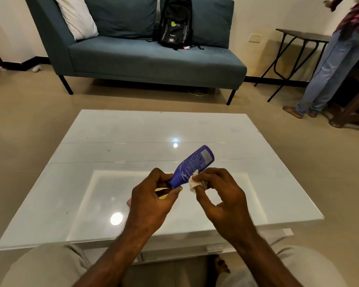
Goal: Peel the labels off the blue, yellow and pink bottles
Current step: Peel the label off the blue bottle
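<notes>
Above the glossy white counter, the left hand holds the blue bottle by its neck end, fingers clamped on it, the bottle tilted up and away to the right. The right hand pinches a crumpled white piece of peeled label between thumb and forefinger, touching the bottle's lower side. Printed text remains on the bottle's upper body; a pink object shows partly behind the left hand.

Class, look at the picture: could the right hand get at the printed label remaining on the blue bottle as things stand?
Probably yes. The right hand pinches a peeled white strip beside the blue bottle, and the printed label faces up, uncovered; the left hand grips only the neck end.
</notes>
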